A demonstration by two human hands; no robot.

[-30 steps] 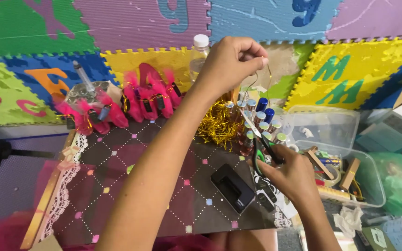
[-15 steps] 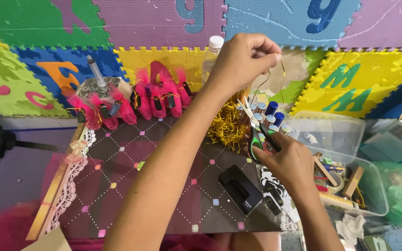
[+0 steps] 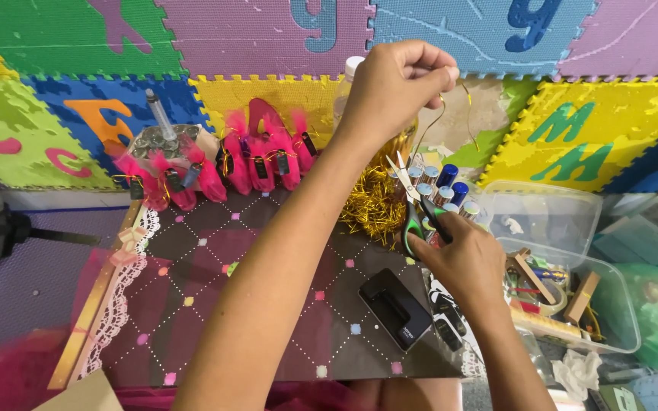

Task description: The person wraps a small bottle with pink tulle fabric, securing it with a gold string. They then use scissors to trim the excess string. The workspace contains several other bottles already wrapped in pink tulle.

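Note:
My left hand (image 3: 397,84) is raised over the board and pinches a thin gold wire (image 3: 439,118) that loops down from its fingers. My right hand (image 3: 462,259) holds green-handled scissors (image 3: 409,199), their blades parted and pointing up toward the wire. Under the scissors lies a heap of cut gold wire pieces (image 3: 375,204). Small round bottles with blue and silver caps (image 3: 439,186) stand right beside it.
A dark board with pastel diamonds (image 3: 268,304) lies in front of me, a black hole punch (image 3: 395,307) on it. Pink tulle pouches (image 3: 226,167) line its far edge. Clear plastic bins (image 3: 565,251) of craft bits sit at the right. Foam letter mats (image 3: 268,46) cover the floor.
The view has shifted a little. My left hand still holds the wire high, and the scissors in my right hand have risen closer to it with the blades apart.

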